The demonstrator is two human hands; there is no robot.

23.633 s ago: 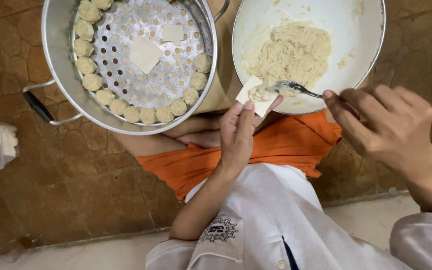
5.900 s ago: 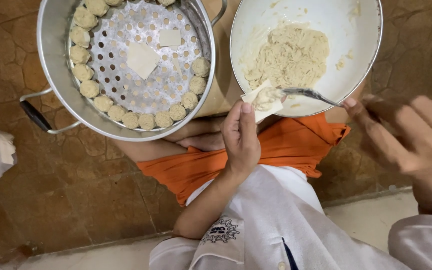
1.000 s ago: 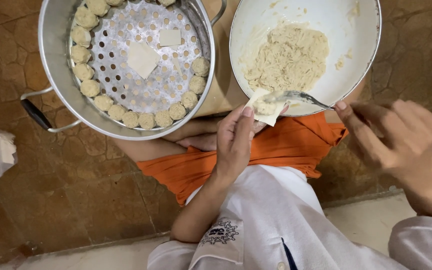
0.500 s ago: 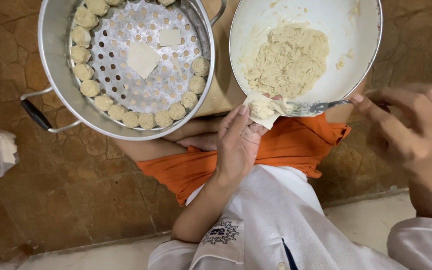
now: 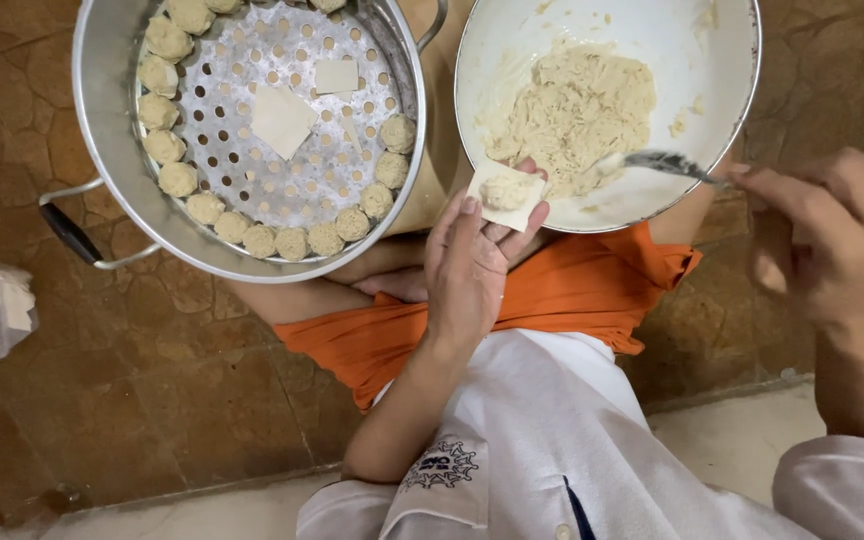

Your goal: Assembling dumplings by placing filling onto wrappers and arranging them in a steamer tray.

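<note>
Left hand (image 5: 472,270) cradles filled wrapper (image 5: 505,192); right hand (image 5: 832,240) holds spoon (image 5: 657,163).

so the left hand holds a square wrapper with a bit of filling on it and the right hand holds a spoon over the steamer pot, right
Not quite. The head view shows the right hand holding the spoon over the white bowl of filling, not over the steamer pot. The rest is right: the left hand holds a square wrapper with a bit of filling on it.
</note>
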